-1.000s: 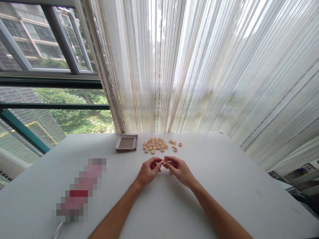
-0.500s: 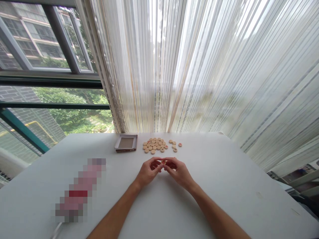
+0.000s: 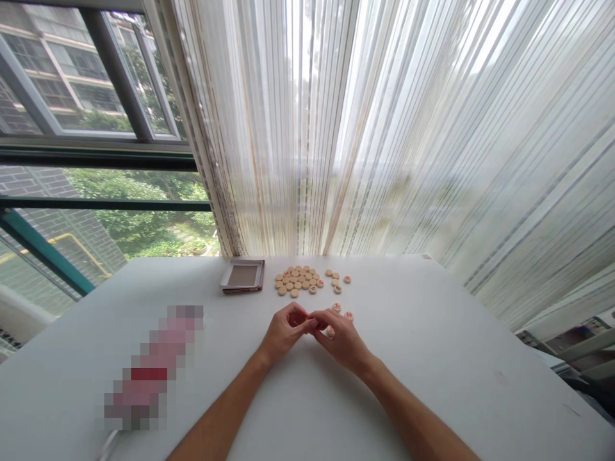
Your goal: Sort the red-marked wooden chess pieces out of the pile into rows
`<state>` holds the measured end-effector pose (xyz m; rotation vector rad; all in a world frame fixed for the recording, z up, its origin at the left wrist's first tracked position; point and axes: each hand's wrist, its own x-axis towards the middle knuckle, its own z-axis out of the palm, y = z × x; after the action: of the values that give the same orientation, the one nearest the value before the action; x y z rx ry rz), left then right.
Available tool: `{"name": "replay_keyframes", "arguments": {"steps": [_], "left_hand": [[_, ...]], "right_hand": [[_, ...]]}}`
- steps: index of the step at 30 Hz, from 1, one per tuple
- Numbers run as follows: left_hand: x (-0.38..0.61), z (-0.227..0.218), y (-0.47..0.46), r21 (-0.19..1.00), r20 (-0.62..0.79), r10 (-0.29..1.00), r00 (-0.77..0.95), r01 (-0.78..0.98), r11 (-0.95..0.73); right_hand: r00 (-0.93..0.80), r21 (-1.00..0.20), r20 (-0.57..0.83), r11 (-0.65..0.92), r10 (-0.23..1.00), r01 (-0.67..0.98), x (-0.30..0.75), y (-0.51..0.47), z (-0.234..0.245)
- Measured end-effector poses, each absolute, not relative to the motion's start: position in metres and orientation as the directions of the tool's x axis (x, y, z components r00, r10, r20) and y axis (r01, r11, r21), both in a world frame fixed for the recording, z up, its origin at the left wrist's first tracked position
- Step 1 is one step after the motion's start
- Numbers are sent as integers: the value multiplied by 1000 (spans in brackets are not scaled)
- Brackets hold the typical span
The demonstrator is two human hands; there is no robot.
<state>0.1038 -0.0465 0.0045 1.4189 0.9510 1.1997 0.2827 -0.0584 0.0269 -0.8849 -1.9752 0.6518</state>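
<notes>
Over the middle of the white table (image 3: 413, 397), my left hand (image 3: 287, 330) and my right hand (image 3: 340, 336) meet at the fingertips. Both are closed on a small wooden Chinese chess piece (image 3: 310, 318), mostly hidden by the fingers. Just beyond my right hand lie two round chess pieces (image 3: 348, 316) with red characters, face up. Another red-marked piece (image 3: 330, 331) shows partly between the fingers of my right hand; whether it is touched I cannot tell. Farther back is a cluster of wooden chess pieces (image 3: 298, 279), most showing blank faces.
Right of the cluster, several more pieces (image 3: 335, 282) lie loose. A shallow open box (image 3: 243, 276) sits at the back left. On the left lies a blurred-out pinkish object (image 3: 154, 365) with a white cord (image 3: 109, 443). String curtains (image 3: 298, 160) hang behind the table's far edge.
My right hand has shifted slightly down and tilted over, uncovering red-marked pieces behind it. The held chess piece, more visible before, has moved a little left and is now largely covered by fingers.
</notes>
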Motion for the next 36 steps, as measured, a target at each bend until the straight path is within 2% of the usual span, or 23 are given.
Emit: {"name": "replay_keyframes", "arguments": {"steps": [6, 28, 36], "left_hand": [[104, 3, -46, 984, 178, 965, 193, -33, -175], [106, 2, -44, 973, 221, 956, 194, 18, -229], [107, 3, -44, 973, 227, 956, 185, 8, -233]], "right_hand": [[-411, -693, 477, 620, 777, 367, 284, -58, 27], [-303, -712, 461, 551, 834, 434, 289, -53, 25], [-298, -786, 432, 517, 851, 339, 288, -54, 29]]}}
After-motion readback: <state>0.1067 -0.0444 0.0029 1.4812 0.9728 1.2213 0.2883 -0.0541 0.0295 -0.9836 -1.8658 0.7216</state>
